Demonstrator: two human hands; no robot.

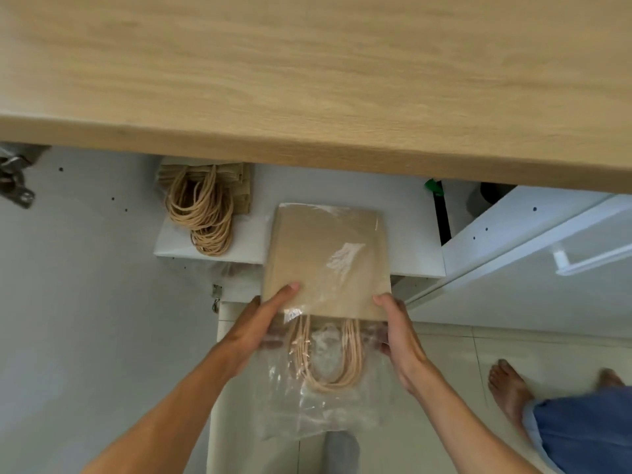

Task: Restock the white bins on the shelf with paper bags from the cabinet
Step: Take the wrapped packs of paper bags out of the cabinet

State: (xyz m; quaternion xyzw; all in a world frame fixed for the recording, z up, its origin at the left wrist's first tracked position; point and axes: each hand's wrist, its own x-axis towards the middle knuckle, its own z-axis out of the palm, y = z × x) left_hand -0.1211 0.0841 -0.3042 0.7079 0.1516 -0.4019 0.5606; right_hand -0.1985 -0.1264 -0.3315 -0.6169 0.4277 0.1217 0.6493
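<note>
Two hands hold one packet of paper bags (326,261) at its near corners: the left hand (260,323) has its fingers (285,291) flat on top of the packet and partly closed on the corner, and the right hand (400,336) clamps the other corner from the side. The packet lies half on the white cabinet shelf (253,248), under the wooden worktop (307,80), and half out over the floor.

To do this step well, I think it is best to draw the packet straight out and keep it level, with both hands supporting it from below, because the clear plastic wrap (325,405) looks slippery and hangs open at the near end. The twine handles (325,357) hang down inside this loose end, so the bags may slide out if the packet tilts toward the person.

On the same shelf, to the left, a second bundle of bags (205,200) lies with its handles spread forward. No white bins are visible from here.
</note>
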